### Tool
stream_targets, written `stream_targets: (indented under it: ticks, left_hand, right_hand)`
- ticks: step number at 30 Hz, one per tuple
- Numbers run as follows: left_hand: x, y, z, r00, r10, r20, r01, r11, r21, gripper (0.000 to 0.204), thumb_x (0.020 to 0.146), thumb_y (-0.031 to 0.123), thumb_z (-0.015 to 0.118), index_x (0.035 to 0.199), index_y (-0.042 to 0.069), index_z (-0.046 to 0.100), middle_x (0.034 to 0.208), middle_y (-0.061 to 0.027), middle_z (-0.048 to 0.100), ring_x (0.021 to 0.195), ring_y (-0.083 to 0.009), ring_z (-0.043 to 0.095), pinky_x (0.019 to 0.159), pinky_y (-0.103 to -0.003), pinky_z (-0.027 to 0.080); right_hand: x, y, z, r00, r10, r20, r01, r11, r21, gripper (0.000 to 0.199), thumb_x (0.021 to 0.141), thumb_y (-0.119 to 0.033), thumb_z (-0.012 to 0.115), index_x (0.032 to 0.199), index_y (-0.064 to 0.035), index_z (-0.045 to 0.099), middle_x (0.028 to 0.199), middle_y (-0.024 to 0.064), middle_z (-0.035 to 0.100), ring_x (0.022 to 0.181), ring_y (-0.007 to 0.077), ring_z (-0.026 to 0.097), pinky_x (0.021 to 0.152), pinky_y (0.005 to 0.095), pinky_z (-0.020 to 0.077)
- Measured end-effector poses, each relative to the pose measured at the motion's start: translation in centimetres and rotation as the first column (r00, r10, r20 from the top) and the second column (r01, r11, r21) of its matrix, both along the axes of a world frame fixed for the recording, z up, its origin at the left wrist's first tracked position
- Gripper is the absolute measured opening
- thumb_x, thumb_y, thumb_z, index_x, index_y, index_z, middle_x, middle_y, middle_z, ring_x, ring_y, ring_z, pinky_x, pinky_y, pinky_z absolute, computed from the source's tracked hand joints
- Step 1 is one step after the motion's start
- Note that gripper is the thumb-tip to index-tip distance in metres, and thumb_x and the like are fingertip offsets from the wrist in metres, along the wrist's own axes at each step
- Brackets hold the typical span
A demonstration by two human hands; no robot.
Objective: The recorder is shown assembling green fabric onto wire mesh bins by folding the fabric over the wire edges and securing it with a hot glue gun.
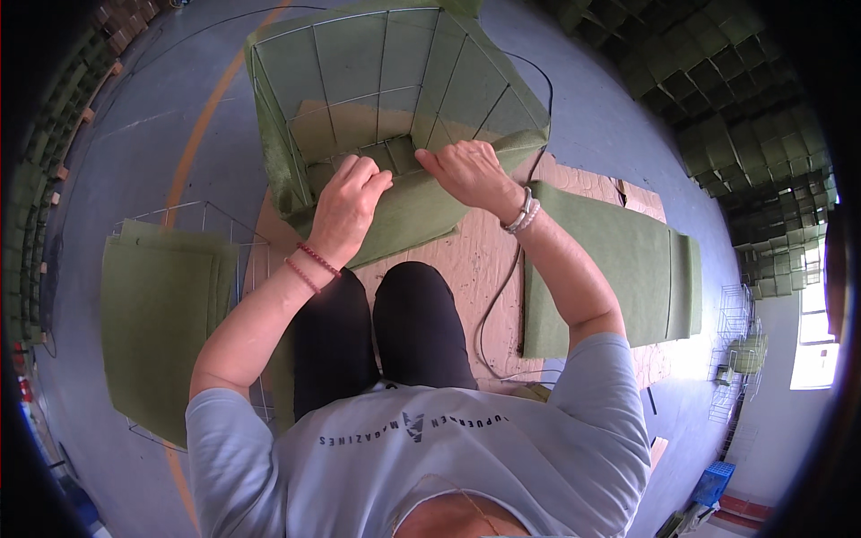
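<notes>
In front of my knees stands a wire basket (386, 90) lined with green felt-like fabric (421, 211). The fabric lies over the near rim and hangs down on my side. My left hand (348, 199) is closed at the near rim, left of the middle, with its fingers pinched on the fabric edge. Farther right on that rim, my right hand (471, 172) has its fingers curled over the fabric, thumb pointing left. The fingertips of both hands are partly hidden. Brown board and green fabric show through the basket's mesh.
Folded green fabric sheets (601, 269) lie to the right on brown cardboard (484, 269). More sheets (161, 305) rest on a wire frame at the left. A black cable (491, 314) curves across the cardboard. Stacked green boxes (708, 99) and wire baskets (735, 350) stand at the right.
</notes>
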State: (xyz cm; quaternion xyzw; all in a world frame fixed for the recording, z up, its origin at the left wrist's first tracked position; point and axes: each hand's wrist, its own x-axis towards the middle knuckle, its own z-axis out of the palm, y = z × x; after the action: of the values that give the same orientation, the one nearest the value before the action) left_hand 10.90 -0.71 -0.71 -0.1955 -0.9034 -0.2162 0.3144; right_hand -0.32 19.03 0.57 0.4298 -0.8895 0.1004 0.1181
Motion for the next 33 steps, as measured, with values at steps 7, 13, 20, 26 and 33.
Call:
stream_targets:
  ticks: [7, 13, 20, 26, 33]
  left_hand:
    - [-2.0, -0.6, 0.3, 0.957, -0.085, 0.279, 0.009, 0.965, 0.263, 0.012, 0.085, 0.007, 0.068, 0.084, -0.005, 0.067, 0.077, -0.0145, 0.057, 0.07, -0.0295, 0.058, 0.066, -0.041, 0.046]
    - [-3.1, -1.8, 0.7, 0.884, -0.166, 0.437, -0.001, 0.934, 0.356, 0.016, 0.088, 0.011, 0.064, 0.081, -0.004, 0.064, 0.081, -0.0174, 0.062, 0.071, -0.0355, 0.059, 0.067, -0.042, 0.047]
    - [1.3, -1.7, 0.6, 1.0, -0.015, 0.027, 0.016, 1.0, -0.007, 0.017, 0.089, 0.014, 0.063, 0.08, 0.0, 0.06, 0.083, -0.012, 0.053, 0.084, -0.0279, 0.054, 0.071, -0.041, 0.047]
    - [-1.2, -2.3, 0.1, 0.976, -0.027, 0.217, 0.023, 1.0, 0.018, 0.011, 0.089, 0.009, 0.063, 0.088, -0.001, 0.065, 0.081, -0.0149, 0.053, 0.082, -0.0331, 0.057, 0.071, -0.042, 0.047]
    - [-3.5, 0.5, -0.3, 0.929, -0.141, 0.342, 0.114, 0.989, 0.099, 0.019, 0.088, 0.011, 0.063, 0.077, -0.005, 0.064, 0.077, -0.0193, 0.059, 0.074, -0.0389, 0.06, 0.068, -0.047, 0.046]
  right_hand:
    - [-1.4, -0.6, -0.2, 0.997, -0.012, 0.075, 0.006, 0.997, 0.079, 0.043, 0.097, -0.033, 0.054, 0.069, -0.0021, 0.065, 0.069, 0.0189, 0.066, 0.067, 0.0349, 0.066, 0.062, 0.0431, 0.0522]
    - [3.7, -2.4, -1.7, 0.882, 0.271, -0.387, -0.409, 0.848, -0.338, 0.027, 0.082, -0.015, 0.07, 0.103, 0.0005, 0.061, 0.107, 0.0127, 0.067, 0.092, 0.0268, 0.065, 0.08, 0.0393, 0.053]
    - [2.9, -2.3, -3.0, 0.934, 0.249, -0.255, -0.337, 0.849, -0.407, 0.021, 0.075, -0.005, 0.072, 0.095, -0.0039, 0.065, 0.095, 0.0059, 0.07, 0.085, 0.0232, 0.067, 0.076, 0.0352, 0.0519]
    - [0.0, -1.5, -2.7, 0.928, 0.331, -0.168, -0.369, 0.876, -0.311, 0.013, 0.077, -0.008, 0.071, 0.088, -0.0079, 0.065, 0.081, 0.0046, 0.067, 0.081, 0.0222, 0.066, 0.073, 0.0345, 0.0497]
    - [-2.1, 0.6, -0.6, 0.948, 0.226, 0.223, -0.206, 0.972, -0.112, 0.032, 0.096, -0.027, 0.058, 0.081, -0.0005, 0.066, 0.067, 0.0181, 0.06, 0.063, 0.0373, 0.059, 0.063, 0.0431, 0.0487]
